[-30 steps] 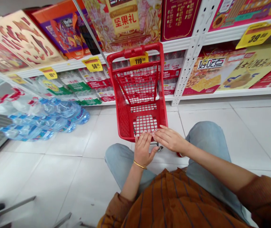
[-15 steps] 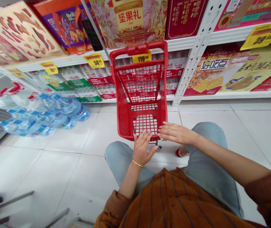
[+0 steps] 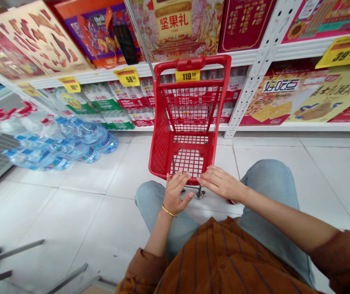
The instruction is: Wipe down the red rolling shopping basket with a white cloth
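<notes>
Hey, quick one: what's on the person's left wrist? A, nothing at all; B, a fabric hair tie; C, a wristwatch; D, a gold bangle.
D. A thin gold bangle circles the wrist just behind the left hand.

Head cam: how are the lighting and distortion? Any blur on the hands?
Head view: strong wide-angle distortion, with the white shelf edge slanting steeply leftward; soft overhead glare on the floor tiles; even lighting, faint shadows; left hand, right hand and red plastic shopping cart look fairly sharp, without obvious motion blur.
</notes>
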`<control>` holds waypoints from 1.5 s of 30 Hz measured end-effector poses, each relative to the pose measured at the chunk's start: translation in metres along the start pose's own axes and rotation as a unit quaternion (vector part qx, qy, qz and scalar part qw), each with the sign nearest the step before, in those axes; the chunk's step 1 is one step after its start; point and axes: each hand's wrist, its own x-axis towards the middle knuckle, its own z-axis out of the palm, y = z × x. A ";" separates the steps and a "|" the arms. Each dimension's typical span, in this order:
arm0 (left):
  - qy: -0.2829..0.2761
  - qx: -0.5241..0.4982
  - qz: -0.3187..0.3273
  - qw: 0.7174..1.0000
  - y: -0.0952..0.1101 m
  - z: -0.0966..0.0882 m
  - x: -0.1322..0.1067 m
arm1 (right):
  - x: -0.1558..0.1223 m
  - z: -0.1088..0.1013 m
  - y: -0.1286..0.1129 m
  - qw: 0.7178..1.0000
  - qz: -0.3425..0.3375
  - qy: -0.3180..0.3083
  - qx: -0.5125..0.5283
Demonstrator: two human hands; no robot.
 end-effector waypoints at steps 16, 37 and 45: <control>0.052 0.043 -0.010 0.998 -0.008 -0.013 0.002 | 0.040 0.023 -0.047 0.995 0.092 0.044 -0.007; 0.018 -0.050 -0.034 0.998 0.003 0.003 -0.006 | 0.014 0.023 0.008 0.996 -0.034 0.061 0.053; 0.047 -0.013 -0.049 0.998 0.000 0.004 -0.001 | 0.005 0.023 0.039 0.997 0.024 0.044 0.063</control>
